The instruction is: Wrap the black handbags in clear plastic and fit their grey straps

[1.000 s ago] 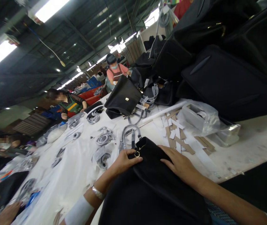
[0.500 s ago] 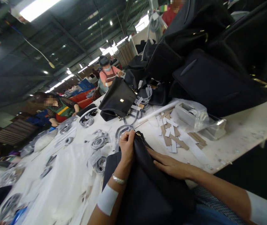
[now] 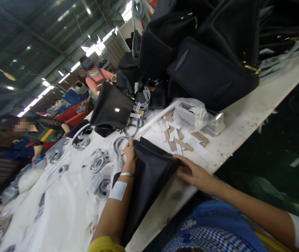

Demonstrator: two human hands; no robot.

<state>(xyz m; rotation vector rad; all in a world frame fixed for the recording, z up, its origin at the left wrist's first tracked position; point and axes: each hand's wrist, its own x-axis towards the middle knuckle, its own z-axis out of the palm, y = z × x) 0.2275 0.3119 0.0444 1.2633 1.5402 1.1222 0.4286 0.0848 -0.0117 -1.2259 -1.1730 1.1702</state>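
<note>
A black handbag (image 3: 149, 175) lies on the white table (image 3: 244, 119) right in front of me. My left hand (image 3: 129, 154) is closed on the bag's far top corner, next to its paper-wrapped handle (image 3: 117, 148). My right hand (image 3: 195, 174) lies at the bag's right edge near the table's front, fingers stretched out and touching the leather. A silver bracelet and a white band sit on my left wrist.
Several black bags (image 3: 207, 70) are piled at the back right. One black bag (image 3: 111, 108) stands upright mid-table. Cardboard strips (image 3: 177, 138), a plastic-wrapped box (image 3: 194, 113) and wrapped coiled straps (image 3: 98, 162) lie around. Two other workers (image 3: 96, 78) sit along the far side.
The view has tilted and swung left. The bag has been turned and now lies flatter; my right hand slid from its face to its right edge, while my left hand kept hold of the top corner.
</note>
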